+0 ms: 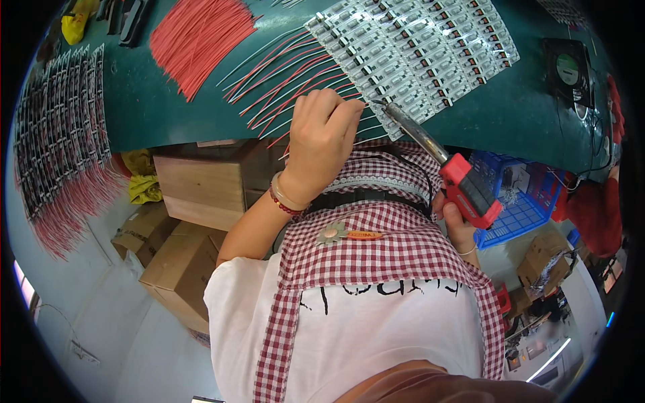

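Note:
My left hand (319,134) is closed in a pinch at the near left edge of a panel of small circuit boards (410,54). A thin wire seems to be between its fingertips, mostly hidden by the fingers. Red and white wires (289,80) fan out leftward from that same edge. My right hand (458,228) is wrapped around the red and black handle of a soldering iron (470,191), its fingers partly behind the handle. The iron's tip points up and left, close to my left fingertips at the panel edge.
On the green table (154,121) lies a pile of red wires (201,40). Wired boards (64,101) hang over the left edge. A small fan (568,70) stands at the right. Below are a blue basket (514,228) and cardboard boxes (181,269).

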Tool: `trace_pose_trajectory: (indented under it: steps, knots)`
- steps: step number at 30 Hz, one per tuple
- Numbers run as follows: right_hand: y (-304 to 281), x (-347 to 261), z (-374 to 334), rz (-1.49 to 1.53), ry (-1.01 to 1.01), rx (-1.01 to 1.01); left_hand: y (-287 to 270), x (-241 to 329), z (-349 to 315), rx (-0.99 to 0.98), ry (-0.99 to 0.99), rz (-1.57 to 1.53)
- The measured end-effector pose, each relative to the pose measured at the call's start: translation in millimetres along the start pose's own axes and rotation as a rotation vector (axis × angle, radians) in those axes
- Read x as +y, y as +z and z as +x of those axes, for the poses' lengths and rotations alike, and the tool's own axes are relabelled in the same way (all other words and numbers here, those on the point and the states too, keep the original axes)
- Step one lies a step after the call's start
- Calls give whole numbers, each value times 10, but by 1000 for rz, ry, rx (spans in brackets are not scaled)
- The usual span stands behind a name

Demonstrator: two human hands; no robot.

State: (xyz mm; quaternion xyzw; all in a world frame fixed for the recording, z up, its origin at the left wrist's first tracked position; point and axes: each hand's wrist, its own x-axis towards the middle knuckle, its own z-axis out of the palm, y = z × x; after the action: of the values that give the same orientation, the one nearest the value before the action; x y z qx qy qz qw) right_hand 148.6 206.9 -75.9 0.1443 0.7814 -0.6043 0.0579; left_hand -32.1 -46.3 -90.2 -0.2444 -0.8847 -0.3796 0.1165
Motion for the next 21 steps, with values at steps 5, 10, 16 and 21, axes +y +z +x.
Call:
trace_pose_trajectory:
  steps: [5,10,16,21]
  knots:
    - [-44,253,-56,-329,-88,-36,2,8,13,13,-16,-12]
    - [-42,107,-57,-423,-146,-56,-9,21,6,4,-16,-9]
    - [-39,-57,-65,-218,-99,17,2,10,8,-19,-19,7]
    - [-49,-95,-46,-81,-64,29,-23,33,16,-26,-45,15]
